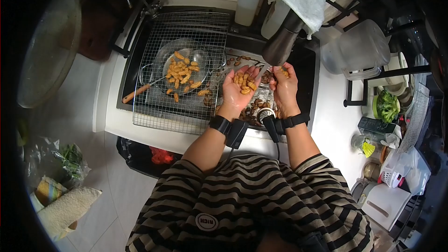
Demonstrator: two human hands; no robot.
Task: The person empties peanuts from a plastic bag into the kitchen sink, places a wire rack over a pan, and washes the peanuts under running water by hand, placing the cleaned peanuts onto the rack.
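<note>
L hand (234, 94) palm up, half-cupped, w/ peanuts (244, 82) on it; R hand (286, 87) curled, fingertips on a peanut (284, 73), nr faucet (283, 44). More peanuts on wire rack (158, 112), left.

Smooth white countertop (332, 126), right of the grip | pale grey tiled floor (95, 177), left of it | countertop brightly lit

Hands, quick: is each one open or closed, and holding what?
Left hand: open and cupped, palm up, holding peanuts.
Right hand: closed, fingers curled around what look like more peanuts.
</note>
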